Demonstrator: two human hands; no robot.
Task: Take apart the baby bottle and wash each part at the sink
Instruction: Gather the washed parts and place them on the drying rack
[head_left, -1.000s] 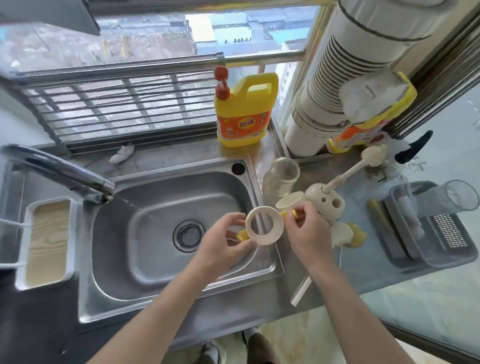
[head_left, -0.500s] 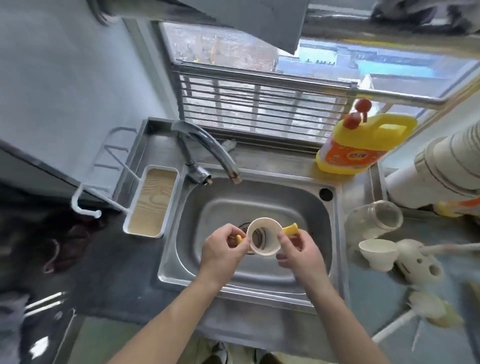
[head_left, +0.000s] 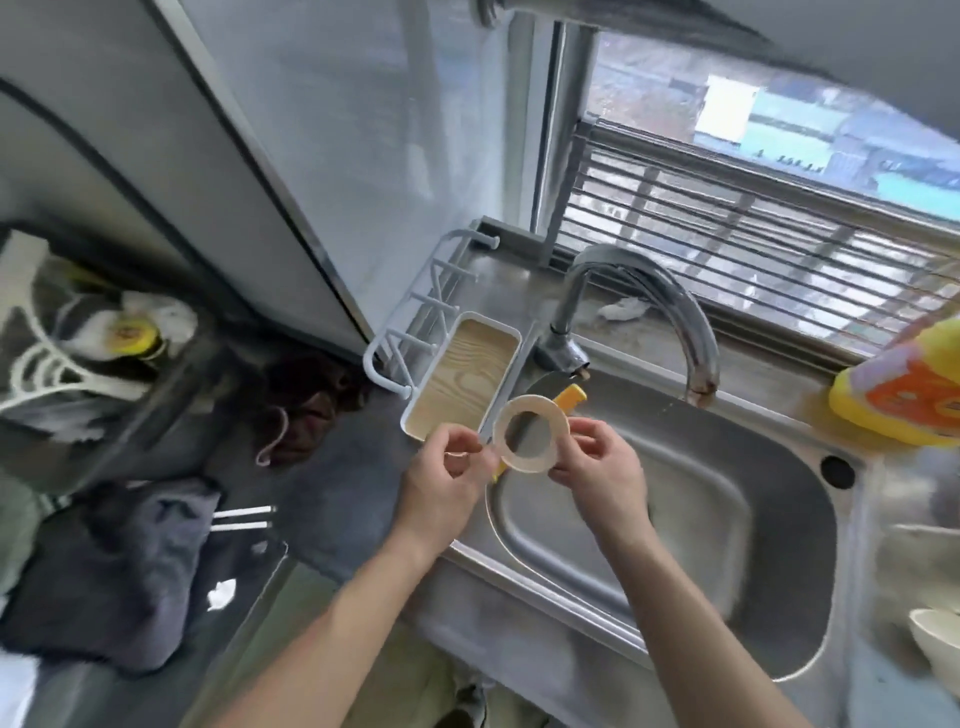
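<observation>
**Ring (head_left: 525, 464) pinched between two hands over the sink (head_left: 675, 525)**

The left hand (head_left: 447, 470) has its fingers curled, with thumb and forefinger pinching the ring's left edge. The right hand (head_left: 597, 467) pinches the right edge the same way. The cream ring faces the camera with its hole showing, and a yellow handle (head_left: 570, 399) sticks out behind it. It hangs above the sink's left rim, touching only the hands. Just beyond lies a white tray (head_left: 462, 374), then the faucet (head_left: 675, 301) arching over the basin. A yellow soap jug (head_left: 904, 400) stands far right by the window (head_left: 753, 218).
</observation>
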